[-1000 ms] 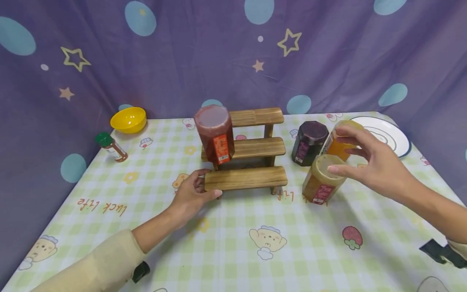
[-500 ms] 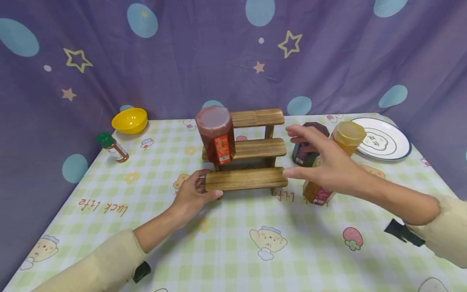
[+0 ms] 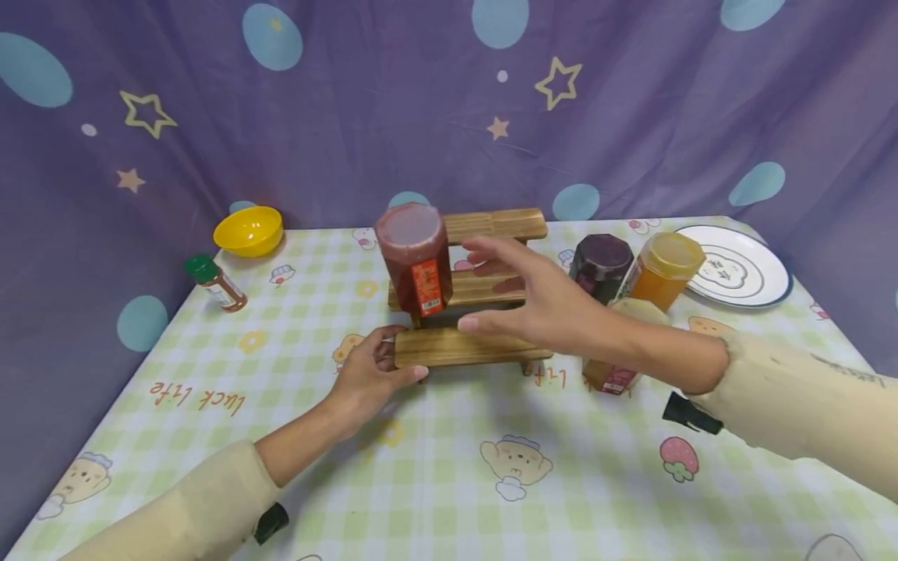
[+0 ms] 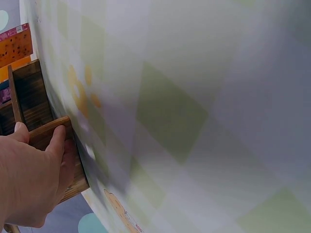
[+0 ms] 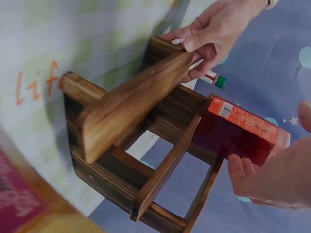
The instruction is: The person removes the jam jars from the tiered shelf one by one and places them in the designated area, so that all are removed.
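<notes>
A three-step wooden display shelf [image 3: 463, 347] stands mid-table. My left hand [image 3: 365, 380] grips the left end of its lowest step, thumb at the front edge; the left wrist view shows the fingers [image 4: 57, 141] against the wood. On the middle step, at the left, sits a jar of dark red contents [image 3: 412, 261] with a pale lid and an orange-red label. My right hand [image 3: 550, 304] hovers in front of the shelf's right half, thumb and fingers spread, holding nothing. In the right wrist view its fingertips come close to the red jar [image 5: 233, 138].
Right of the shelf stand a dark purple jar [image 3: 602, 261], an orange jar [image 3: 666, 269] and an amber jar [image 3: 609, 375] partly hidden by my right forearm. Behind them lies a white plate [image 3: 761, 280]. A yellow bowl [image 3: 249, 231] and a green-capped spice bottle [image 3: 217, 284] are at far left.
My right hand has left the amber jar's lid and moved left to the front of the shelf, fingers spread. My left hand and the red jar have stayed in place.
</notes>
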The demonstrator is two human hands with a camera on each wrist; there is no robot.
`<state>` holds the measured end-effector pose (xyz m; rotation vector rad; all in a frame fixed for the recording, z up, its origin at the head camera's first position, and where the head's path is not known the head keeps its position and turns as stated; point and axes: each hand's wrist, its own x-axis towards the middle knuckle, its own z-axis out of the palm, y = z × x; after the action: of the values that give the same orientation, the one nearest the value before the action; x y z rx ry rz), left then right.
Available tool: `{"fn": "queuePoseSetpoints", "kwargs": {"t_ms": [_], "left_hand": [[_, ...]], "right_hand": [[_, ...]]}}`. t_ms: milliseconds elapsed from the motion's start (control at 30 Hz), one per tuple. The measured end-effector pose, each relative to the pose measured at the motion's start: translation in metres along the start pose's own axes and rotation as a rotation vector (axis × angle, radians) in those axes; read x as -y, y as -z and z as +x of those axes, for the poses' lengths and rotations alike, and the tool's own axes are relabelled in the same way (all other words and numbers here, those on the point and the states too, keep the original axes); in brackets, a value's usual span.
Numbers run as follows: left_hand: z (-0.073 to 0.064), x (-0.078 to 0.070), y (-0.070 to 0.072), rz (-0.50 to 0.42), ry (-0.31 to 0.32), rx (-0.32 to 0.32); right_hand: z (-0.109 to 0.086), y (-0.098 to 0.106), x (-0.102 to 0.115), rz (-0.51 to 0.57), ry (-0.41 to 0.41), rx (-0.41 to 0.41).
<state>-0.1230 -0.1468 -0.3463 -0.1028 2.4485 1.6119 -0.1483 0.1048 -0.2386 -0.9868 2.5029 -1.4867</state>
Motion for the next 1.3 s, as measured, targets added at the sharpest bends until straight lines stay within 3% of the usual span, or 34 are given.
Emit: {"fn": "queuePoseSetpoints", "kwargs": {"t_ms": [267,633,800,967,1300], "left_hand": [[0.000,0.000,0.000,0.025,0.000,0.003],[0.000,0.001,0.001,0.019,-0.010,0.017],[0.001,0.000,0.002,0.013,-0.011,0.022],[0.001,0.000,0.002,0.010,-0.008,0.021],[0.001,0.000,0.000,0.004,-0.007,0.017]], "right_hand": [[0.034,-0.008,0.003,0.082,0.012,-0.051],[0.073,-0.008,0.012,0.014,0.015,0.007],[0.079,-0.011,0.014,-0.043,-0.012,0.071],[0.081,-0.014,0.013,-0.087,0.007,0.049],[0.083,-0.012,0.009,0.002,0.108,0.056]]}}
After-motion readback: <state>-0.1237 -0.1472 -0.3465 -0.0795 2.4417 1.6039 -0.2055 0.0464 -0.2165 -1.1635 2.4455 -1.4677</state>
